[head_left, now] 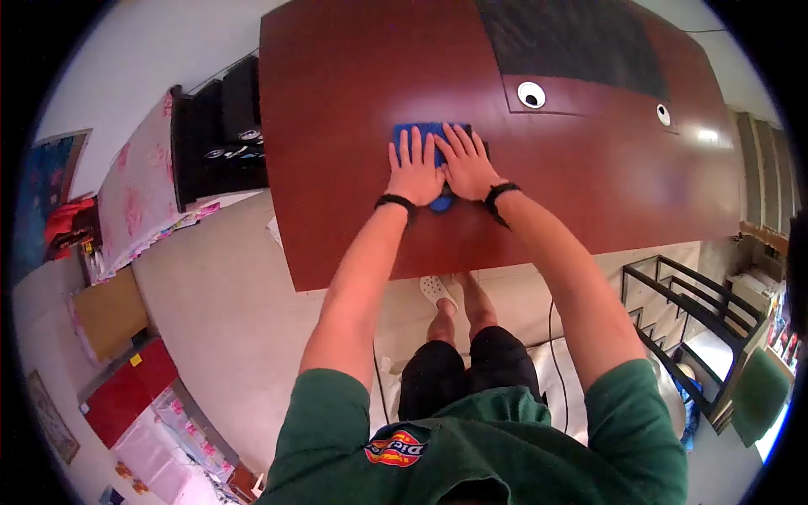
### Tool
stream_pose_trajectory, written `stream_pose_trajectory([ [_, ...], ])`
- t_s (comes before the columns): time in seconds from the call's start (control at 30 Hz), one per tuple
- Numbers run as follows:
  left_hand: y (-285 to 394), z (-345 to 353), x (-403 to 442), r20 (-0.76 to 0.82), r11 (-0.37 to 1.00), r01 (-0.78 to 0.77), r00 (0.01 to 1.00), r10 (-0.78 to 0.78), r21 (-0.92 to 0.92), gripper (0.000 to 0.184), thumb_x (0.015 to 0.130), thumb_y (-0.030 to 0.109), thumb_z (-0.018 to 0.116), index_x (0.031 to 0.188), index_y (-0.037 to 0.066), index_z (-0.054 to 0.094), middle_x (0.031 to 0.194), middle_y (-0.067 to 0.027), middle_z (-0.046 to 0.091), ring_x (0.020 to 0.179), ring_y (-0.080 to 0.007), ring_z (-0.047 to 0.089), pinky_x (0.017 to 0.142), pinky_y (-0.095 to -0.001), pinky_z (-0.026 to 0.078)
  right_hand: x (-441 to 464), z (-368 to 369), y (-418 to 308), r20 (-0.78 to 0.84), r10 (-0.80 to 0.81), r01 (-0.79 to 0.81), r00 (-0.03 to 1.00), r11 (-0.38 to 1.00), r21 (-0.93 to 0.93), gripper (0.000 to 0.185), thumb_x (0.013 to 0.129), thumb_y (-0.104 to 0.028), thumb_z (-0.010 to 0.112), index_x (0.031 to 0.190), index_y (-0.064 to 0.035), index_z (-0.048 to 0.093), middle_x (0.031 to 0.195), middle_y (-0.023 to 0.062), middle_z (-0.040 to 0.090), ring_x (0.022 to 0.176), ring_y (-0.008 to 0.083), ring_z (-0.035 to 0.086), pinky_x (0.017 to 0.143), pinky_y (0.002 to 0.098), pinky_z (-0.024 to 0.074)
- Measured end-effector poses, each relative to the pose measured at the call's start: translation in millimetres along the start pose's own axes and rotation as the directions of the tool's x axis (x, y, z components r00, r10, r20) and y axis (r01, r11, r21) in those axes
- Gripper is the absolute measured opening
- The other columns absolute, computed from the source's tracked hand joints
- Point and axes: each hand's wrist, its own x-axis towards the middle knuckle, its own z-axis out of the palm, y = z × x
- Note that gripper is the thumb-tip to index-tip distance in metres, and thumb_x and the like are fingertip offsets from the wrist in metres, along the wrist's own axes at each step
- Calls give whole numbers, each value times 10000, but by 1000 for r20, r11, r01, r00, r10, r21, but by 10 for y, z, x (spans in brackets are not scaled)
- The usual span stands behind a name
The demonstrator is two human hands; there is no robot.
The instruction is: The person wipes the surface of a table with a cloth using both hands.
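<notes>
Left hand (pixel 415 178) and right hand (pixel 473 175) spread wide, flat on blue cloth (pixel 432 128), upper centre; even pressure should help.

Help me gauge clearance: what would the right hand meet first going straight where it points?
The way looks free: past the blue cloth, the right hand faces bare reddish tabletop, though depth is unclear.

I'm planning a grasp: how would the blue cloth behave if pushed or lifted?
The blue cloth would probably slide, since the table looks smooth and glossy. Lying low under the left hand and right hand, it seems unlikely to roll or tip. Its fabric-like look suggests it may flop.
</notes>
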Motion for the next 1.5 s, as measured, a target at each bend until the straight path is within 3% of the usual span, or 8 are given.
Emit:
stream_pose_trajectory([
  [0.1, 221, 194, -428, -26, 999, -33, 999, 33, -6, 847, 1081, 474, 471, 1728, 15, 174, 1796, -295, 51, 1656, -521, -6, 1295, -723, 27, -505, 101, -157, -3, 14, -14, 1000, 1000, 6, 705, 1072, -307, 522, 1705, -91, 298, 1799, 179, 197, 1662, 392, 159, 1334, 610, 112],
  [0.2, 395, 598, -848, -258, 996, -93, 962, 86, -13, 827, 1030, 464, 544, 1693, 23, 321, 1790, -266, 162, 1654, -496, 105, 1288, -734, 101, -1017, 157, -347, 30, 39, -40, 999, 999, 11, 725, 1070, -312, 521, 1715, -93, 274, 1803, 186, 180, 1668, 400, 135, 1337, 609, 102],
  [0.4, 843, 483, -1556, 96, 994, -66, 993, 75, -87, 842, 1090, 471, 453, 1726, -2, 170, 1804, -275, 46, 1667, -491, -17, 1299, -719, 19, -1812, 99, -687, 215, 121, -132, 969, 991, 35, 744, 1086, -319, 488, 1736, -95, 205, 1821, 195, 86, 1683, 400, 52, 1342, 611, 58],
  [0.67, 928, 506, -1625, 119, 993, -50, 991, 62, -104, 836, 1094, 468, 458, 1731, 14, 160, 1808, -268, 27, 1668, -483, -28, 1299, -713, -16, -1925, 172, -644, 228, 108, -122, 968, 991, 51, 767, 1073, -314, 512, 1735, -88, 197, 1820, 201, 75, 1680, 412, 49, 1335, 630, 58],
  [0.93, 816, 618, -1068, -204, 993, -106, 975, 92, -60, 867, 1011, 473, 596, 1686, 9, 314, 1774, -287, 177, 1646, -511, 89, 1278, -754, 83, -1485, 56, -242, 164, 37, -50, 986, 996, 74, 781, 1056, -284, 537, 1728, -71, 201, 1812, 204, 105, 1673, 427, 77, 1323, 647, 73],
  [1.2, 742, 461, -423, -139, 993, -103, 986, 93, -62, 901, 1005, 471, 593, 1694, -16, 274, 1779, -309, 125, 1641, -541, 61, 1266, -770, 76, -972, -22, 216, 89, -7, -9, 996, 985, 172, 786, 1039, -271, 574, 1714, -52, 236, 1801, 219, 143, 1667, 427, 120, 1313, 656, 87],
  [1.3, 778, 156, -204, 101, 996, -54, 994, 48, 67, 886, 1110, 541, 415, 1717, -44, 141, 1783, -336, 1, 1646, -550, -55, 1275, -747, 0, -740, -151, 380, 193, -17, -15, 981, 987, 163, 748, 1076, -267, 501, 1733, -79, 196, 1821, 193, 87, 1685, 401, 50, 1327, 640, 46],
  [1.5, 637, -185, 410, 171, 992, -107, 981, 93, 72, 883, 1096, 526, 438, 1718, -27, 146, 1798, -292, -1, 1658, -510, -36, 1300, -718, 5, -271, -352, 574, 280, 80, -144, 957, 966, 215, 782, 1074, -263, 521, 1731, -54, 153, 1823, 208, 29, 1688, 410, 5, 1320, 657, 4],
])
